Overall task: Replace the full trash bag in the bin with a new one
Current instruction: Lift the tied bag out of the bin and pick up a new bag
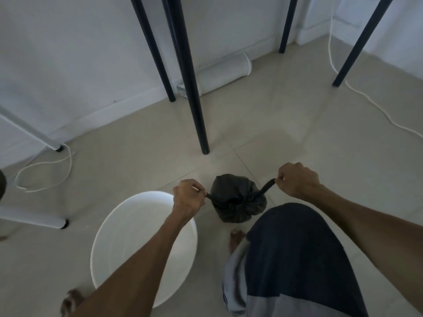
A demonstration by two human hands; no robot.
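Note:
A full black trash bag (237,197) sits on the tiled floor, its mouth gathered tight at the top. Two black ties stretch out from the gathered mouth. My left hand (188,197) grips the left tie and my right hand (297,179) pinches the right tie, both pulled outward and taut. To the left of the bag stands the white round bin (128,225); I see no liner in it, and my left forearm crosses over part of it.
Dark table legs (194,99) stand just beyond the bag. White legs (34,221) lie at the left. White cables (45,170) run along the floor at left and right. A white cylinder (224,72) lies by the wall. My knee (297,259) and bare feet are close to the bag.

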